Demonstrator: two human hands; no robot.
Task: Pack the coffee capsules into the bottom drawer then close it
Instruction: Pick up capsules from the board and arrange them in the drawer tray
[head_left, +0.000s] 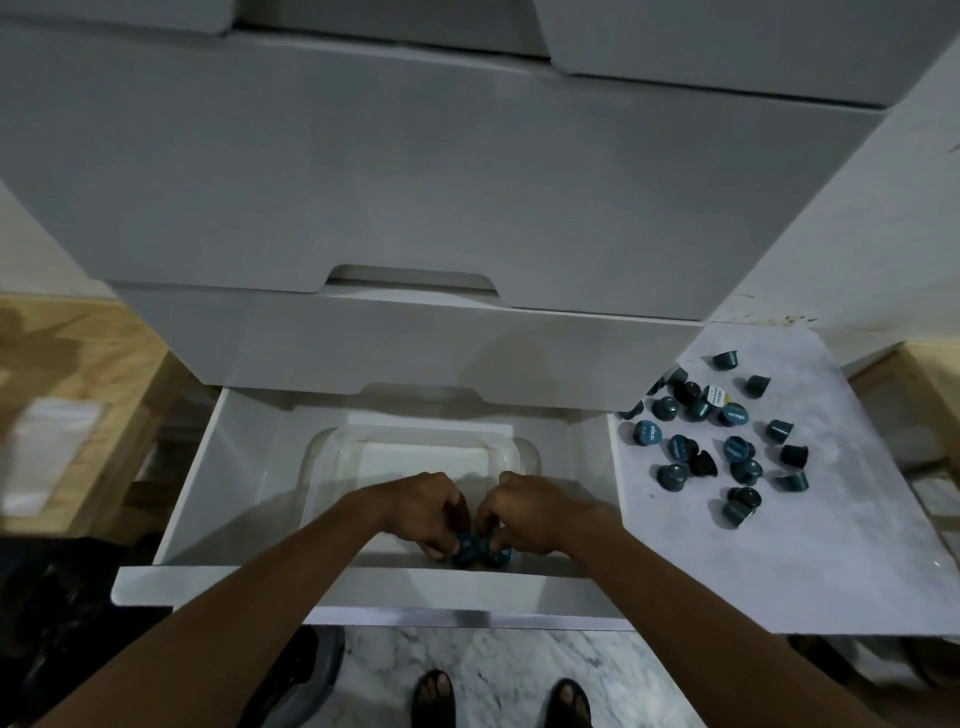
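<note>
Fingers (440, 540) of the left hand (423, 512) and the right hand (532, 512) are curling around a few blue capsules (470, 552) in the open bottom drawer (363, 590), and many more capsules (719, 441) are lying on the white board (831, 561) beside it.

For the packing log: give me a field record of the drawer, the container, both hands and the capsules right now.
drawer: white bottom drawer, pulled open
container: clear rectangular plastic tub, inside the drawer
left hand: grips held teal coffee capsules
right hand: grips the same cluster
cluster position: at the tub's near end
unpacked: loose teal capsules scattered on white marbled board, right of drawer
upper drawers: shut
</note>
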